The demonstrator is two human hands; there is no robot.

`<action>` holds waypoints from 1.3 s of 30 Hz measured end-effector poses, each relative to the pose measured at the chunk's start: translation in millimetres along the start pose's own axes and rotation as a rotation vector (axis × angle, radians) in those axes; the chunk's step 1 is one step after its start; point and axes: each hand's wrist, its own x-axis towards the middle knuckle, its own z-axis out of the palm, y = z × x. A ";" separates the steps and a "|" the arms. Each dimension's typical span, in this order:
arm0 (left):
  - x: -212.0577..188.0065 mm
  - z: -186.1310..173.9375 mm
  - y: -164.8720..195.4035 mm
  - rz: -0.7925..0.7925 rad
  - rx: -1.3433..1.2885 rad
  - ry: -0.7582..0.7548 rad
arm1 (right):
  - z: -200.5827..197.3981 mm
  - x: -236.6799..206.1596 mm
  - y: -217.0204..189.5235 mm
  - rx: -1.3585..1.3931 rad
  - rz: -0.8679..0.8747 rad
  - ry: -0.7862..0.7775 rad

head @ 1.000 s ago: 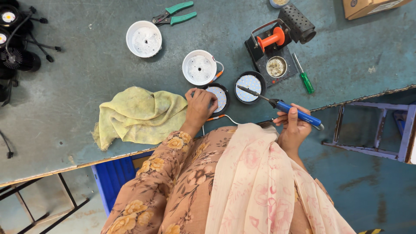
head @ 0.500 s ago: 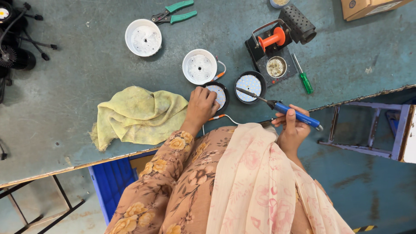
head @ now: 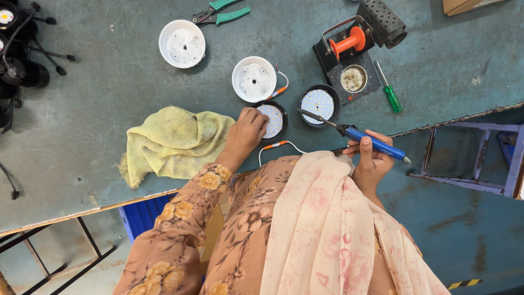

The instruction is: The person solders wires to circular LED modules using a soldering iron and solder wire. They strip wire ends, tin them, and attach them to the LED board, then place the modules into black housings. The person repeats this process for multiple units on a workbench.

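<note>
My left hand (head: 246,133) rests on a round black lamp disc (head: 274,120) with a white board of small lights, fingers on its left rim. An orange and white wire (head: 279,145) trails from that disc toward me. My right hand (head: 370,154) grips a blue-handled soldering iron (head: 364,140); its thin black tip points left, just below a second round lamp disc (head: 318,103). A white round cap (head: 254,79) lies just behind the first disc.
A yellow cloth (head: 171,142) lies left of my left hand. Behind are another white cap (head: 182,43), green-handled pliers (head: 221,12), a black soldering stand with an orange spool (head: 349,50), and a green screwdriver (head: 389,92). Black lamp parts (head: 16,49) sit far left. The table edge (head: 458,117) runs right.
My left hand has shifted slightly on the disc. The soldering iron stays in nearly the same place; the view has moved a little.
</note>
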 end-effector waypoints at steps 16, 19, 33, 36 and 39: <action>-1.2 -3.9 -25.2 0.156 -0.019 -0.075 | 13.6 2.2 1.5 -0.040 0.029 -0.159; -0.9 -6.0 -23.1 0.157 -0.031 -0.061 | 16.9 3.6 3.2 -0.044 0.050 -0.194; -2.5 2.8 -2.3 -0.041 -0.111 0.129 | 13.9 10.1 4.5 -0.018 0.012 -0.125; -4.8 9.4 2.2 -0.070 -0.092 0.170 | 15.5 11.3 5.8 0.003 0.017 -0.121; -5.3 12.9 1.9 -0.058 -0.067 0.197 | 16.5 12.1 6.8 0.007 0.024 -0.128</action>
